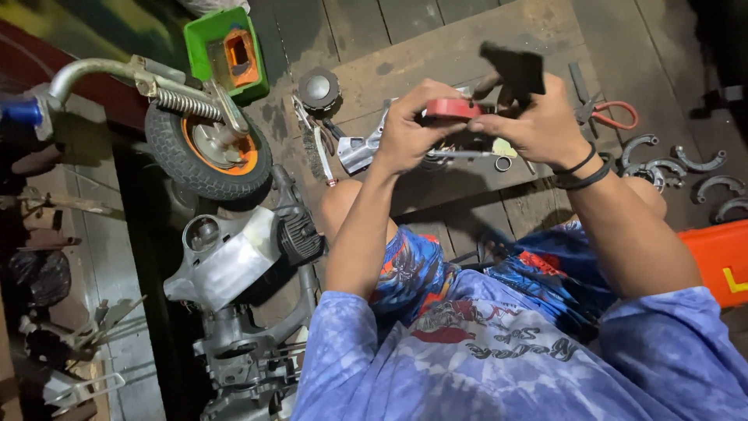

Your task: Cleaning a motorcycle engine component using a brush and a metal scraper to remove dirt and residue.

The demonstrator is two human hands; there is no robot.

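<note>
Dark floorboards lie beneath you; your left hand (pixel 409 129) pinches a red tape roll (pixel 453 109), your right hand (pixel 538 125) grips black sheet (pixel 514 70).

A dark wooden plank floor (pixel 405 23) carries everything. In the upper middle lies a flat board (pixel 436 62). Red-handled pliers (pixel 612 113) and curved metal pieces (pixel 686 168) lie at the upper right, a green box (pixel 204 35) at the upper left, near a small wheel (pixel 206 152).

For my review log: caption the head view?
Both hands, left hand and right hand, hold a red tape roll above scattered parts.
</note>
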